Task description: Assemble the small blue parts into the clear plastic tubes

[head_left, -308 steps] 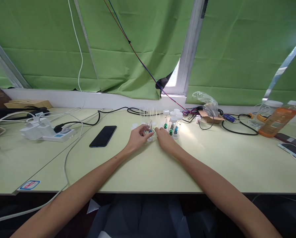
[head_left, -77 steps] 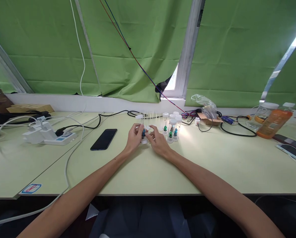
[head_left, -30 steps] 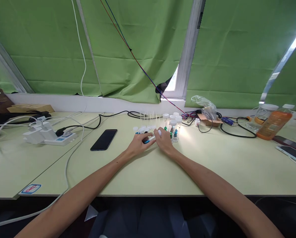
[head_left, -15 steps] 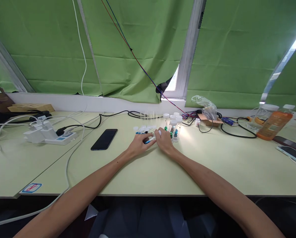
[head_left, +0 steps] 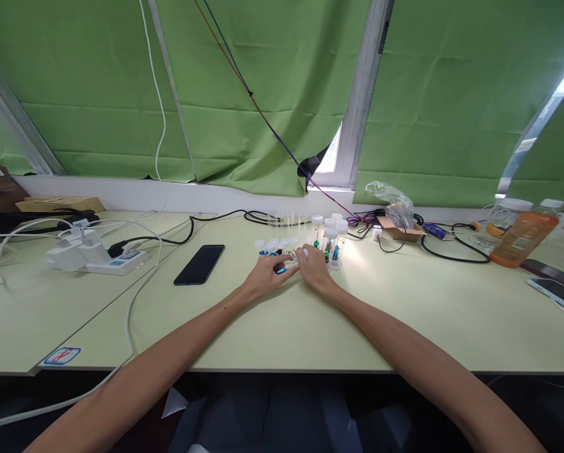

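My left hand (head_left: 264, 275) is closed around a small clear tube (head_left: 289, 268) with something blue in it, lying on its side. My right hand (head_left: 313, 269) meets it at the tube's right end, fingers pinched by a small white cap (head_left: 305, 251). The fingers partly hide the tube and the cap. Just right of my right hand stand several capped clear tubes (head_left: 330, 242) with green or blue pieces inside. Beyond my left hand lie white caps (head_left: 273, 245) and small blue pieces (head_left: 267, 253). Several uncapped clear tubes (head_left: 284, 228) stand behind them.
A black phone (head_left: 199, 264) lies to the left. Farther left is a white power strip (head_left: 116, 264) with plugs and cables. An open cardboard box (head_left: 396, 229) with a plastic bag, an orange bottle (head_left: 522, 236) and a white phone (head_left: 558, 294) are at the right.
Both hands stay almost in the same place. The fingers and the tube between them have shifted very slightly; the tubes and caps around have not moved.
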`<state>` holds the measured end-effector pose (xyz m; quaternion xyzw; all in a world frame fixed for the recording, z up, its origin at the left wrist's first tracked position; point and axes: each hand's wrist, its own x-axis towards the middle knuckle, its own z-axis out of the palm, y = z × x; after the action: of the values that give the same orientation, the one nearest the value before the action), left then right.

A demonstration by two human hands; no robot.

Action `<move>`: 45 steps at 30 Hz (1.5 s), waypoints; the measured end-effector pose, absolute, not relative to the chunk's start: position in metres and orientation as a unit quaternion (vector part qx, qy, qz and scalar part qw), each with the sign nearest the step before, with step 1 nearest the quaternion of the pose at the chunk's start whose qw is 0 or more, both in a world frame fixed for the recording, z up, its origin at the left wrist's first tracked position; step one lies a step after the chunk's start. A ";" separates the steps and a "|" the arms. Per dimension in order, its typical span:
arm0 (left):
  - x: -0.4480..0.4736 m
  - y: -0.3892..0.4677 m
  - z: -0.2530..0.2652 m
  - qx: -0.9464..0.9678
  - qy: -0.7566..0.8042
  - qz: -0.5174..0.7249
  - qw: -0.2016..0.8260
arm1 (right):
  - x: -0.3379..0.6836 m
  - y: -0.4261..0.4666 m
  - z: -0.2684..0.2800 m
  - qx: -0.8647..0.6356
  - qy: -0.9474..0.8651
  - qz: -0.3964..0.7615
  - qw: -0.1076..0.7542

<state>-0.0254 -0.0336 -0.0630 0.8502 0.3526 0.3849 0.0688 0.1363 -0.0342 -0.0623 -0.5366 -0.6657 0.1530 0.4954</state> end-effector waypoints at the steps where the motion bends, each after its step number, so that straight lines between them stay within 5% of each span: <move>1: -0.025 -0.034 -0.063 0.850 0.352 0.385 0.069 | 0.136 -0.034 -0.063 -0.537 -0.666 0.151 0.496; 45: -0.021 -0.037 -0.065 0.855 0.354 0.376 0.053 | 0.138 -0.030 -0.070 -0.537 -0.664 0.139 0.501</move>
<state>-0.0210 -0.0371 -0.0653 0.8547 0.3542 0.3758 0.0531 0.1380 -0.0299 -0.0696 -0.5373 -0.6638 0.1393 0.5013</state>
